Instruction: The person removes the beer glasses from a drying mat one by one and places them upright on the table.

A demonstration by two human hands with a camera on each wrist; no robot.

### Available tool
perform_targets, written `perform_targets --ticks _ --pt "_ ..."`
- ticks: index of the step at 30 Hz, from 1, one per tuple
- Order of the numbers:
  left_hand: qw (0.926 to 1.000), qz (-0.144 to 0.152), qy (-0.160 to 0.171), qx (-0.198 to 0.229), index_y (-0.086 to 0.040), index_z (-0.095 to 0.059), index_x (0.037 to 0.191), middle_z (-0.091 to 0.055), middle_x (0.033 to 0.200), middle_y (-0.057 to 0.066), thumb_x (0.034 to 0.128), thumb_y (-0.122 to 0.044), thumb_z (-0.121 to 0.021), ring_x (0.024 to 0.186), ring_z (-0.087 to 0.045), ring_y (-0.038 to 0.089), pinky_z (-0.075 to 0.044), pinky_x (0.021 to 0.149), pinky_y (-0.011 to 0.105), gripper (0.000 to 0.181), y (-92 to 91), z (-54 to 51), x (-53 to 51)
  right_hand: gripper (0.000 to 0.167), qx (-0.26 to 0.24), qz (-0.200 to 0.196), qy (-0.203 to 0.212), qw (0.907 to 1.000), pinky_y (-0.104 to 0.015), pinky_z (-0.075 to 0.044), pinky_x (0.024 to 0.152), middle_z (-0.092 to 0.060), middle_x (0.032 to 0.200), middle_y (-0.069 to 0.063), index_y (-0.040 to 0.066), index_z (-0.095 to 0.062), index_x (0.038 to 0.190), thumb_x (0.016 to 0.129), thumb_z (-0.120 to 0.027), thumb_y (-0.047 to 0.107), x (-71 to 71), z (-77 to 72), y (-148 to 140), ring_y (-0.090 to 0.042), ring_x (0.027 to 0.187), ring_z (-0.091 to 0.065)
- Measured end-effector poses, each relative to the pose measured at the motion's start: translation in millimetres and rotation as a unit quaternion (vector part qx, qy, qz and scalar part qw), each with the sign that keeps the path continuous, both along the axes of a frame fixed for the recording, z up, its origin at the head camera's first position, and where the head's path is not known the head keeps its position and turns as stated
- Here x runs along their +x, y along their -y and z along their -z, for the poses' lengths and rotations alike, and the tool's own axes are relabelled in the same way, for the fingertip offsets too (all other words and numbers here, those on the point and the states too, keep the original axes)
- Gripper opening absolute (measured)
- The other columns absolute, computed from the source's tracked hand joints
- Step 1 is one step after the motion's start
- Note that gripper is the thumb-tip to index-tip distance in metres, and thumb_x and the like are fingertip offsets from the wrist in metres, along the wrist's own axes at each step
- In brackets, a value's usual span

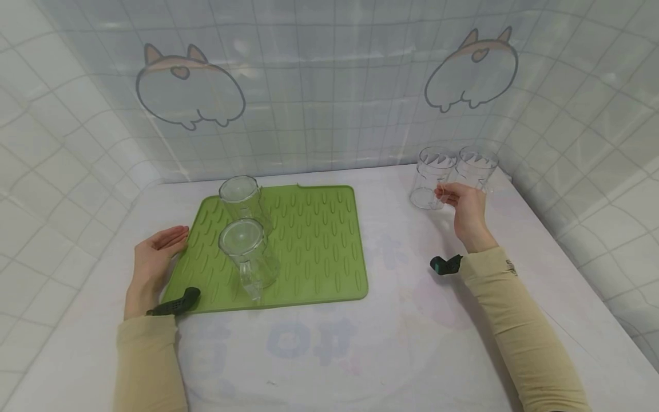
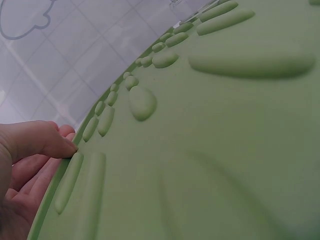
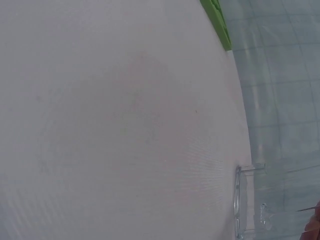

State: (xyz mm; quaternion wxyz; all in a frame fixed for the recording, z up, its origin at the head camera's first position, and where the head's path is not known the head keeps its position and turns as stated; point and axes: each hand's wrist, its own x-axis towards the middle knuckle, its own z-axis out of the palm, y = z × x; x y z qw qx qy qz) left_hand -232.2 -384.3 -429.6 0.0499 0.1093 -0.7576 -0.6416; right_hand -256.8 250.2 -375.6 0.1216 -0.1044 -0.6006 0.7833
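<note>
My left hand [image 1: 157, 254] is at the left edge of a green ridged mat [image 1: 309, 246]. In the left wrist view its thumb [image 2: 47, 142] touches the raised rim, while the other fingers lie loosely outside it. Two clear glass mugs stand on the mat's left half, a rear mug [image 1: 239, 191] and a front mug [image 1: 249, 252] whose handle faces me. At the back right my right hand [image 1: 467, 212] pinches a clear glass mug [image 1: 424, 191] near its handle. Just a bit of finger [image 3: 311, 227] shows in the right wrist view, beside the glass.
Another clear glass [image 1: 479, 160] stands close to the right of the held mug, partly behind my hand. A white cloth [image 1: 329, 355] with faint prints covers the table. Tile-patterned sheeting [image 1: 329, 103] rises along the back and both sides.
</note>
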Motion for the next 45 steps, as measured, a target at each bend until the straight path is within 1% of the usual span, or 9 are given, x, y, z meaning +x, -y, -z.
perform_targets --ticks 3,7,16,22,26,29,32,37,45 --pt "1.0 0.0 0.001 -0.001 0.002 -0.05 0.143 -0.07 0.116 -0.012 0.093 -0.007 -0.07 0.101 -0.065 -0.006 -0.053 0.085 0.006 0.054 0.0 0.3 -0.4 0.021 -0.002 0.005 0.001 1.0 -0.025 -0.051 0.08 -0.074 0.082 0.0 0.005 -0.076 0.092 0.098 -0.056 0.009 -1.3 1.6 0 -0.017 0.082 -0.067" --pt "0.9996 -0.004 0.006 -0.026 0.0 -0.051 0.143 -0.07 0.118 -0.013 0.0929 -0.011 -0.072 0.101 -0.065 -0.007 -0.052 0.085 0.005 0.055 -0.7 0.2 -0.8 0.021 -0.008 0.01 0.001 0.9999 -0.025 -0.051 0.08 -0.074 0.08 0.001 0.006 -0.076 0.09 0.098 -0.056 0.009 -2.0 2.6 0 -0.015 0.079 -0.066" --pt "0.9994 -0.005 0.004 -0.035 -0.001 -0.052 0.143 -0.069 0.119 -0.013 0.0925 -0.012 -0.072 0.102 -0.065 -0.007 -0.052 0.087 0.006 0.055 0.8 2.5 -1.4 0.02 -0.005 0.018 0.003 0.9998 -0.025 -0.052 0.08 -0.073 0.08 0.001 0.002 -0.075 0.094 0.098 -0.057 0.01 -0.6 0.6 1 -0.014 0.077 -0.065" --pt "1.0 -0.003 -0.003 -0.001 0.003 -0.05 0.142 -0.071 0.113 -0.013 0.0927 -0.006 -0.071 0.099 -0.066 -0.007 -0.052 0.084 0.005 0.055 -1.1 1.6 0.6 0.016 -0.005 0.061 0.012 0.9981 -0.025 -0.053 0.078 -0.072 0.081 0.002 0.005 -0.076 0.091 0.094 -0.061 0.007 -0.4 -1.7 3 -0.015 0.078 -0.064" --pt "1.0 -0.002 -0.004 0.007 0.007 -0.048 0.142 -0.07 0.109 -0.014 0.093 -0.002 -0.069 0.097 -0.066 -0.007 -0.053 0.083 0.005 0.054 -4.1 -2.0 2.8 0.015 -0.013 0.085 0.013 0.9962 -0.025 -0.054 0.079 -0.072 0.085 0.001 0.004 -0.076 0.096 0.091 -0.062 0.004 0.4 -3.6 3 -0.013 0.076 -0.063" --pt "1.0 -0.002 -0.004 0.007 0.008 -0.048 0.142 -0.07 0.108 -0.015 0.093 -0.001 -0.068 0.096 -0.066 -0.007 -0.053 0.082 0.005 0.054 -5.4 -3.2 3.9 0.017 -0.019 0.092 0.011 0.9956 -0.026 -0.054 0.08 -0.072 0.086 0.0 -0.001 -0.075 0.101 0.091 -0.061 0.002 0.9 -4.6 3 -0.013 0.074 -0.063" --pt "0.9999 -0.003 -0.004 0.009 0.007 -0.048 0.142 -0.07 0.108 -0.015 0.0931 -0.002 -0.069 0.097 -0.066 -0.006 -0.053 0.083 0.006 0.054 -4.7 -1.7 3.5 0.017 -0.021 0.104 0.008 0.9943 -0.025 -0.054 0.078 -0.071 0.083 0.0 -0.001 -0.076 0.098 0.091 -0.06 0.001 0.2 -5.3 4 -0.013 0.073 -0.063" --pt "1.0 -0.005 -0.006 0.001 0.005 -0.049 0.143 -0.07 0.11 -0.015 0.0931 -0.004 -0.07 0.098 -0.065 -0.007 -0.052 0.083 0.004 0.054 -1.1 4.0 0.5 0.016 -0.019 0.133 0.0 0.991 -0.025 -0.052 0.077 -0.069 0.086 -0.001 0.002 -0.075 0.085 0.09 -0.059 0.001 -1.5 -6.6 4 -0.014 0.071 -0.061" --pt "1.0 -0.005 -0.007 -0.003 0.004 -0.05 0.143 -0.07 0.115 -0.012 0.093 -0.006 -0.07 0.099 -0.065 -0.007 -0.052 0.083 0.005 0.055 -0.7 5.4 0.6 0.019 0.018 0.175 -0.026 0.984 -0.024 -0.044 0.081 -0.065 0.078 0.002 0.004 -0.073 0.088 0.093 -0.055 0.002 1.3 -11.7 9 -0.013 0.079 -0.058"
